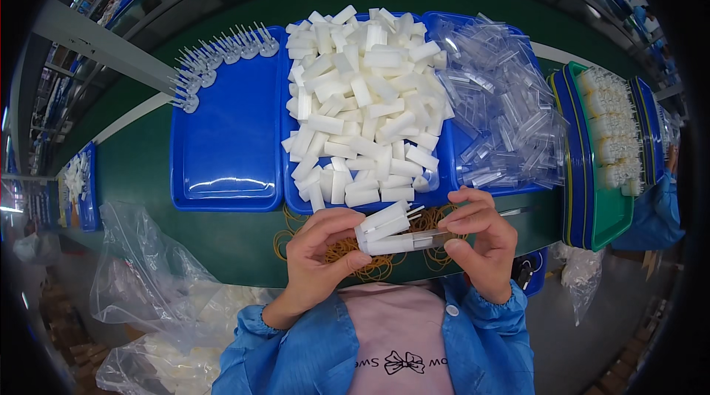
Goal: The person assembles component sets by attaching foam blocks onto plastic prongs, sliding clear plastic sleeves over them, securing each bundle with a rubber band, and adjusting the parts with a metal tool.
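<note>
My left hand (pixel 319 248) closes its thumb and fingers on the end of a small assembly with white blocks (pixel 386 223) and thin pins projecting to the right. My right hand (pixel 484 243) pinches a clear plastic piece (pixel 429 237) that meets the end of the lower white block; how far it overlaps is hard to see. Both hands are just in front of the blue trays. Beneath them lies a heap of tan rubber bands (pixel 376 268). A thin, shiny strip (pixel 515 211) shows beyond the right fingers, its kind unclear.
A blue tray (pixel 229 136) at left has several pinned, round-based parts (pixel 259 44) along its far edge. White blocks (pixel 362 92) fill the middle tray, clear plastic pieces (pixel 503 106) the right one. Stacked trays (pixel 603 217) stand far right; plastic bags (pixel 155 269) hang lower left.
</note>
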`<state>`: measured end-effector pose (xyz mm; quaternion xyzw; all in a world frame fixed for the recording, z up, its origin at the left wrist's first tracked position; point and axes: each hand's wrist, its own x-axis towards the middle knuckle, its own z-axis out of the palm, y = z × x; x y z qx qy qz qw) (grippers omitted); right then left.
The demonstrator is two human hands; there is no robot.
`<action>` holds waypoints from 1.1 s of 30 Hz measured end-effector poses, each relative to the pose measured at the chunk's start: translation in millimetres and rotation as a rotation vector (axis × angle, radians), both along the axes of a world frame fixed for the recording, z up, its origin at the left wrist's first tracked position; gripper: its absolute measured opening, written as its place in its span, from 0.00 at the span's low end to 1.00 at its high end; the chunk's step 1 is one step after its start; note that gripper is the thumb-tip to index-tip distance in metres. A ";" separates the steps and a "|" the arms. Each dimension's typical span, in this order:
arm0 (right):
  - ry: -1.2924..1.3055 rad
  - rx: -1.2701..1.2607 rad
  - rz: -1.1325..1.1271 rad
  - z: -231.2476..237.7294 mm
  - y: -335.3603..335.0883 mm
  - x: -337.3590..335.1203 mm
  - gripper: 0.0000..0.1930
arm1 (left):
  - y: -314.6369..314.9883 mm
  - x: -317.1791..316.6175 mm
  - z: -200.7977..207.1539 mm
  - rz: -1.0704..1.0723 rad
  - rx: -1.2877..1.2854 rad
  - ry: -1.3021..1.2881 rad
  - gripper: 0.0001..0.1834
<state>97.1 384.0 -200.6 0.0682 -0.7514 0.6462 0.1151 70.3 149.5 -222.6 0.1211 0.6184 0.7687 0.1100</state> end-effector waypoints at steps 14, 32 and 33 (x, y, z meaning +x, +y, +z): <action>0.016 0.032 0.081 -0.2 -18.1 2.2 0.09 | 0.5 6.2 8.4 -0.024 -0.118 0.108 0.25; 0.152 0.846 -0.129 27.0 28.4 -21.6 0.16 | -4.7 -1.0 -0.6 0.057 0.218 -0.124 0.35; 0.155 0.851 -0.131 24.8 34.9 -21.9 0.16 | -5.2 -3.5 2.5 0.068 0.249 -0.143 0.34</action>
